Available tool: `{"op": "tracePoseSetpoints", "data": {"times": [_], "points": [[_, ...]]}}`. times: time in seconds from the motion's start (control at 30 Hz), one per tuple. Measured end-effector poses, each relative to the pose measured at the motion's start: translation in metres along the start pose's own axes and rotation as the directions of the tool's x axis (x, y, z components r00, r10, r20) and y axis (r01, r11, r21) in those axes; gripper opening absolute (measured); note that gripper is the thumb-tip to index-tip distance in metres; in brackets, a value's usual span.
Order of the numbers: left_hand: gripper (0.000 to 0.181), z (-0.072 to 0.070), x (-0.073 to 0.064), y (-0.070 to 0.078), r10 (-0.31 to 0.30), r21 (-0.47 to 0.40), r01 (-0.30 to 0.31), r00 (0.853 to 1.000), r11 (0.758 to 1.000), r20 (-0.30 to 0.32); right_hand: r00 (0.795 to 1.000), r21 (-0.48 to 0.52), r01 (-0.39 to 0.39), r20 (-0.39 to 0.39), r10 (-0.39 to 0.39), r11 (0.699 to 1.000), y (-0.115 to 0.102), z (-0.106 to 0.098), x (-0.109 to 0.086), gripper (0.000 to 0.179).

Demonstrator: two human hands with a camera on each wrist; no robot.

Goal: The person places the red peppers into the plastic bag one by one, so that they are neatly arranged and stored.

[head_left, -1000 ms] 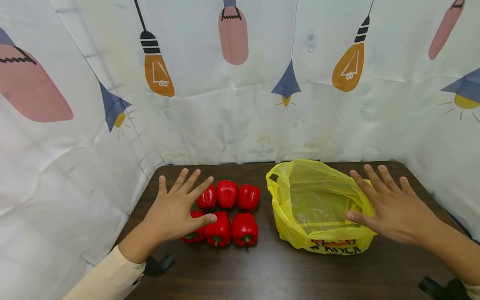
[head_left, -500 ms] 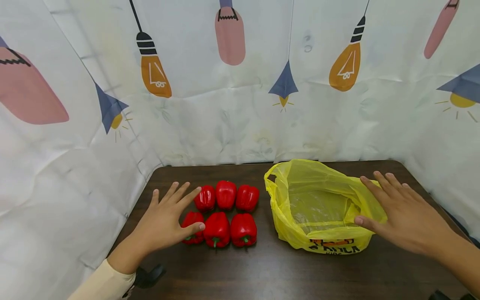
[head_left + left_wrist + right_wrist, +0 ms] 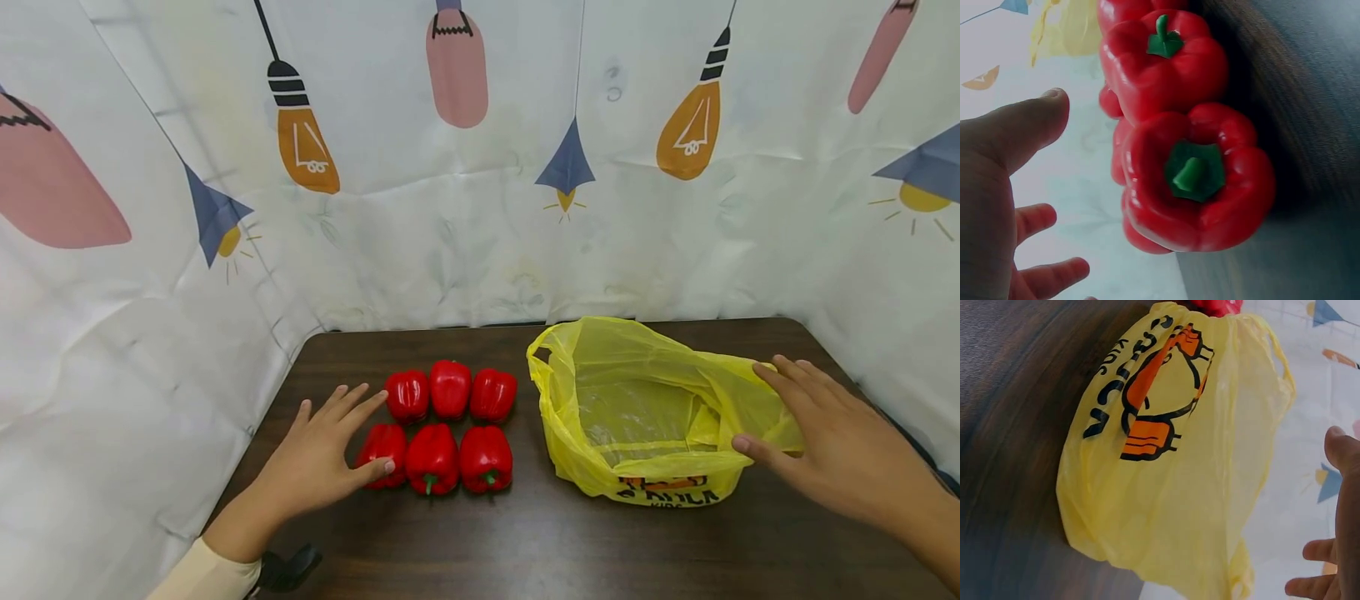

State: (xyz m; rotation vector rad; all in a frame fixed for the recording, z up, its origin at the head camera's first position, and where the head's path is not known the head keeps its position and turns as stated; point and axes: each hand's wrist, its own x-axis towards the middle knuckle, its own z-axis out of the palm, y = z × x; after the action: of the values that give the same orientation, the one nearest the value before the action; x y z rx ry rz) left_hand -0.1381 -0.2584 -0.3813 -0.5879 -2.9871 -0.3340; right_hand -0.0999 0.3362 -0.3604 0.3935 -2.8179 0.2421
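Note:
Several glossy red bell peppers (image 3: 432, 460) with green stems sit in two rows on the left half of the table. My left hand (image 3: 315, 462), fingers spread, hovers by the front-left pepper (image 3: 384, 450); the left wrist view shows a gap between that hand and the nearest pepper (image 3: 1241, 187). A yellow plastic bag (image 3: 558, 417) stands with its mouth wide on the right half, dark lettering on its front. Beside the bag's right edge is my right hand (image 3: 840, 442), fingers extended, overlapping it in the head view. From the right wrist, the bag (image 3: 1179, 506) appears apart from the fingers.
The dark wooden table (image 3: 540, 550) has its back edge against a white curtain (image 3: 480, 250) printed with lamps and bulbs. The same cloth hangs along the left and right sides. A black wrist strap part (image 3: 288, 571) sits below my left hand.
Both hands have drawn down toward me, the left one also shifting left off the peppers and the right one moving right along the bag. Peppers and bag stay in place.

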Motion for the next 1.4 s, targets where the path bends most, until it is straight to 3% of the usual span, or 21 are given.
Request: {"op": "tracePoseSetpoints", "data": {"times": [0.17,0.37,0.67,1.0,1.07,1.17,1.3,1.4], "points": [[0.089,0.005,-0.003,-0.004,0.003,-0.013,-0.003,1.000,1.000,-0.006,0.998,0.032,-0.008,-0.055,0.010,0.999,0.007,0.001,-0.007,0.093],[0.087,0.011,-0.007,-0.008,-0.003,-0.040,0.003,1.000,0.999,-0.010,0.997,0.081,-0.052,-0.046,0.056,0.995,0.014,0.003,-0.011,0.094],[0.088,0.020,-0.010,-0.014,-0.006,-0.087,0.006,1.000,0.996,0.000,0.974,0.166,-0.223,0.007,0.225,0.961,0.026,0.005,-0.016,0.100],[0.087,0.027,-0.011,-0.016,-0.003,-0.157,0.006,1.000,0.988,0.023,0.920,0.235,-0.391,0.081,0.383,0.890,0.038,0.009,-0.025,0.100],[0.088,0.028,-0.011,-0.017,-0.005,-0.161,0.010,1.000,0.987,0.028,0.899,0.244,-0.438,0.137,0.417,0.865,0.041,0.009,-0.026,0.100],[0.088,0.030,-0.012,-0.017,-0.005,-0.166,0.011,0.999,0.986,0.035,0.851,0.240,-0.518,0.243,0.466,0.821,0.045,0.010,-0.027,0.101],[0.087,0.031,-0.012,-0.018,-0.002,-0.184,0.011,0.999,0.983,0.051,0.810,0.301,-0.572,0.357,0.465,0.763,0.046,0.014,-0.030,0.101],[0.087,0.033,-0.011,-0.019,0.002,-0.203,0.013,0.997,0.979,0.072,0.810,0.364,-0.575,0.382,0.446,0.732,0.046,0.017,-0.034,0.096]]}}
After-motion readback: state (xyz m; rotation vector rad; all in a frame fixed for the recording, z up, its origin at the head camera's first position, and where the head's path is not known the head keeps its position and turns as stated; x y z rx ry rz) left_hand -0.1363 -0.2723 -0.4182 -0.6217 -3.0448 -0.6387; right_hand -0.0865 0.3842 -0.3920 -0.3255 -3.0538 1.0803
